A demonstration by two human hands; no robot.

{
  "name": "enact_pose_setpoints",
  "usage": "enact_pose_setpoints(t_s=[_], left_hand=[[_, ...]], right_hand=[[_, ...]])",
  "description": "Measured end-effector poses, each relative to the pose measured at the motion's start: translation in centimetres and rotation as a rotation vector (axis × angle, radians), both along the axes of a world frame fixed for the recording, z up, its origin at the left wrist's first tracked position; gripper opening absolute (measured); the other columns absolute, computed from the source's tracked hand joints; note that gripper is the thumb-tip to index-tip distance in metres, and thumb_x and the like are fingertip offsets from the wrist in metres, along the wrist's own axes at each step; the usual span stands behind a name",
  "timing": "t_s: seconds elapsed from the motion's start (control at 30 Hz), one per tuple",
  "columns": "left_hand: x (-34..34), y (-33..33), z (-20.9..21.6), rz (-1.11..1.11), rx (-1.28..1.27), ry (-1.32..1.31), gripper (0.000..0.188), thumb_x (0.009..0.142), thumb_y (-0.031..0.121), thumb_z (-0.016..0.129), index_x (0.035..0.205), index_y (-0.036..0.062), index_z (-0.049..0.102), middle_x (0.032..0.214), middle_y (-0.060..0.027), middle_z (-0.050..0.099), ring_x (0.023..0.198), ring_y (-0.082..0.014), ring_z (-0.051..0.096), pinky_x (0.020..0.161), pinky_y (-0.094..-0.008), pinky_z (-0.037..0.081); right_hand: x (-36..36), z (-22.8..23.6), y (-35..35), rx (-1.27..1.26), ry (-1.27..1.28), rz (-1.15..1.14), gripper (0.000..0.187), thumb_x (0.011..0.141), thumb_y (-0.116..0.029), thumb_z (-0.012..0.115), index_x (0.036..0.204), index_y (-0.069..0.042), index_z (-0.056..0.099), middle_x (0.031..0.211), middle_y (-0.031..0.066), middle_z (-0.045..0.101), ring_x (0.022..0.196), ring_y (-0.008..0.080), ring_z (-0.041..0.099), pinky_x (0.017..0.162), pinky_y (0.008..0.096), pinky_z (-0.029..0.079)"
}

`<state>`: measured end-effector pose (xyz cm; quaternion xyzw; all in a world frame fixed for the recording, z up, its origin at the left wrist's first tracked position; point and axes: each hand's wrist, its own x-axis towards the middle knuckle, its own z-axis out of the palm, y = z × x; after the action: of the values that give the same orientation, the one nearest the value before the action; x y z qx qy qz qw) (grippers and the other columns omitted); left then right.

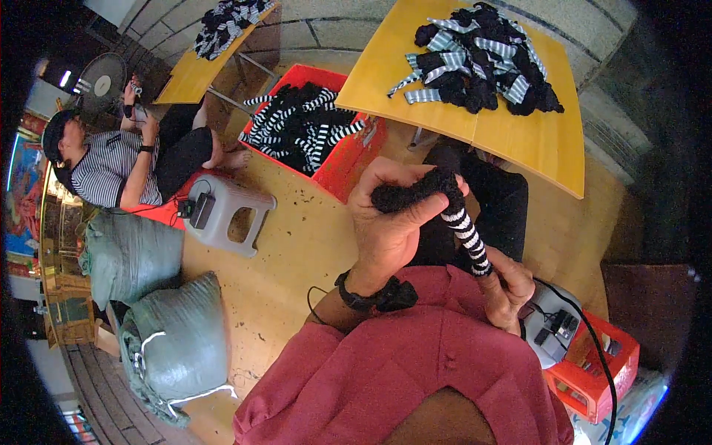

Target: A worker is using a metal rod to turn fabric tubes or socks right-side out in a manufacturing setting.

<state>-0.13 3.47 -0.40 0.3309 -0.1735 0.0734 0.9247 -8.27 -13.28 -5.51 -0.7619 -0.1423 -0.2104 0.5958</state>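
A knitted piece [467, 239], black and fuzzy at one end and striped black and white at the other, stretches between my hands above my lap. My left hand [389, 226] is closed on the black part, which folds over its thumb and fingers. Lower and to the right, my right hand [507, 291] pinches the striped end, and its fingertips are partly hidden. Beyond my hands, a heap of similar knitted pieces [482, 63] lies on the yellow table [371, 83]. More striped pieces [304, 126] fill a red crate [343, 180] left of that table.
At the left, another person [119, 167] sits holding something small, near a second yellow table [182, 83]. A grey stool [230, 215] and stuffed green sacks [182, 341] stand on the floor. To my right are a red plastic stool [619, 356] and a black cable [597, 341].
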Motion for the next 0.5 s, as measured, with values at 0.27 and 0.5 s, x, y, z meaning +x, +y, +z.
enact_pose_setpoints(t_s=[0.27,0.5], left_hand=[[0.0,0.0,-0.5,-0.084,0.195,-0.068,0.028,0.075,0.006,0.067,0.087,0.0081,0.042,0.08,-0.0212,0.061,0.077,-0.0331,0.06,0.071,-0.0448,0.047],[-1.2,-1.2,-2.3,0.026,0.087,-0.035,0.03,0.07,-0.004,0.068,0.08,0.0066,0.042,0.087,-0.0173,0.06,0.085,-0.0297,0.059,0.077,-0.0429,0.047]], right_hand=[[-0.2,-0.2,-0.4,0.058,0.025,0.048,0.02,0.074,-0.001,0.059,0.093,0.005,0.064,0.078,0.0124,0.067,0.068,0.0185,0.066,0.063,0.0265,0.05],[-1.2,-0.4,0.2,0.465,0.212,0.13,0.018,0.079,-0.009,0.063,0.091,0.005,0.063,0.075,0.0084,0.065,0.061,0.0123,0.059,0.055,0.0227,0.046]])
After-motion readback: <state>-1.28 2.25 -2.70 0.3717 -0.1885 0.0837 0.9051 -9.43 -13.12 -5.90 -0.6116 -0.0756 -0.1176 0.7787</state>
